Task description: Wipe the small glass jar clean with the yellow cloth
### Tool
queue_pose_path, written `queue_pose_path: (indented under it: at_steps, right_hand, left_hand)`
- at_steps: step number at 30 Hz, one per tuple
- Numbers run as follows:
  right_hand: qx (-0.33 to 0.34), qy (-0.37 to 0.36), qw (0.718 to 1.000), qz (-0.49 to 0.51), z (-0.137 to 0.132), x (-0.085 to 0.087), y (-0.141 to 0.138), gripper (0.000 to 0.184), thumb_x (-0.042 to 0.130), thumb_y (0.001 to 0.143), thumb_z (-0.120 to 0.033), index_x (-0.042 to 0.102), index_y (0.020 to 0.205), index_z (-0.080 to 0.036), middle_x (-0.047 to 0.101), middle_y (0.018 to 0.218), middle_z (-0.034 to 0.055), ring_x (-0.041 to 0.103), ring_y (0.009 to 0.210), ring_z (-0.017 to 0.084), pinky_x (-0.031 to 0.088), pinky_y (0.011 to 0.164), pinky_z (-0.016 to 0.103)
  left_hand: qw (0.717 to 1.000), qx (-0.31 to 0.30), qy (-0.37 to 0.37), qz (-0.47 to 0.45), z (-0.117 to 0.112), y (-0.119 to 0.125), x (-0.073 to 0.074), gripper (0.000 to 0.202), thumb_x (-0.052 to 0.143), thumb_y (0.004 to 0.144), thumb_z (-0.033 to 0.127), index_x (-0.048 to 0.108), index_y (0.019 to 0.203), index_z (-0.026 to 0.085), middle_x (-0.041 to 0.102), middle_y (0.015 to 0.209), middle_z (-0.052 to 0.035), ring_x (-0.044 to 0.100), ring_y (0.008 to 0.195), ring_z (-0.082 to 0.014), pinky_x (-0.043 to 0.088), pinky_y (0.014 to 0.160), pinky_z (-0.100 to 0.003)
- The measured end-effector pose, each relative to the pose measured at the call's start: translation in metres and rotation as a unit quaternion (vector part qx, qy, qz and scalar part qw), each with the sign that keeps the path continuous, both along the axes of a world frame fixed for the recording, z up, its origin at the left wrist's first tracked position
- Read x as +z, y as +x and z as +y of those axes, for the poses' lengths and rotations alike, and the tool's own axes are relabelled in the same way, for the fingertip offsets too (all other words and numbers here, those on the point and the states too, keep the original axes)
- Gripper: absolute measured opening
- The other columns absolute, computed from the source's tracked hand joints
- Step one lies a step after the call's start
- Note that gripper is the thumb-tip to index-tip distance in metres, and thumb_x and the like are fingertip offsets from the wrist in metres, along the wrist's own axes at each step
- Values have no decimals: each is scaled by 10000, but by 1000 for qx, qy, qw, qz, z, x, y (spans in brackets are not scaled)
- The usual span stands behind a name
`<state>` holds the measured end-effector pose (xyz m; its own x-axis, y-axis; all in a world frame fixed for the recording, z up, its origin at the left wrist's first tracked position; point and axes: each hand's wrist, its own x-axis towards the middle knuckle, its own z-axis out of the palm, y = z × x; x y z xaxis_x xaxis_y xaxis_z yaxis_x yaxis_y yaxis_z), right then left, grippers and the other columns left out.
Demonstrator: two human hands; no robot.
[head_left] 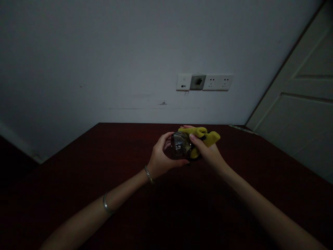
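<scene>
A clear glass vessel [180, 144], perhaps a cup or jar, is held up over the dark red table, tilted on its side. My left hand [161, 157] curves round its left side, thumb below and fingers above. A yellow cloth [212, 138] is bunched in my right hand [205, 149], pressed against the glass's right side, with my thumb on top. Part of the cloth shows beneath the glass's right edge. The other fingers of my right hand are mostly hidden behind the cloth. Dim light blurs the glass's exact shape.
The dark red table [117, 146] meets a white wall [117, 52] at its back edge. Wall sockets [218, 82] and a grey switch plate [197, 82] sit above it. A pale panelled door [304, 104] stands at the right.
</scene>
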<state>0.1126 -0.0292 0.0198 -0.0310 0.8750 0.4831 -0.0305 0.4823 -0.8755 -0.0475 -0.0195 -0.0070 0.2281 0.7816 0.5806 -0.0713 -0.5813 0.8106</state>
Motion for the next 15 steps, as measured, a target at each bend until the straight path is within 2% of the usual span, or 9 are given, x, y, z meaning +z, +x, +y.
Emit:
queue_pose_path:
  at_steps: [8,12,15]
  right_hand:
    - [-18,25,999,-12,-1,0,-1,308,591,842,-414,652,1061,-205,685,1138,95,641,1069,245,491,985,452]
    - [-37,75,996,-34,-5,1,-2,273,567,862,-359,656,1087,-233,662,1197,74,597,1152,247,455,1028,465]
    - [-56,120,989,-67,-8,3,-1,247,533,882,-313,669,1077,-244,661,1202,61,569,1191,247,436,1046,470]
  left_hand:
    - [999,-17,-27,-5,-4,2,-3,864,898,450,289,441,1176,191,572,1215,-147,614,1085,-280,548,893,-405]
    - [999,-23,-23,-9,-4,2,-3,859,890,473,285,441,1198,184,576,1208,-145,618,1078,-276,558,882,-399]
    - [1000,-16,-4,-14,-3,3,-3,884,900,429,304,462,1186,169,567,1197,-147,622,1057,-281,576,848,-387]
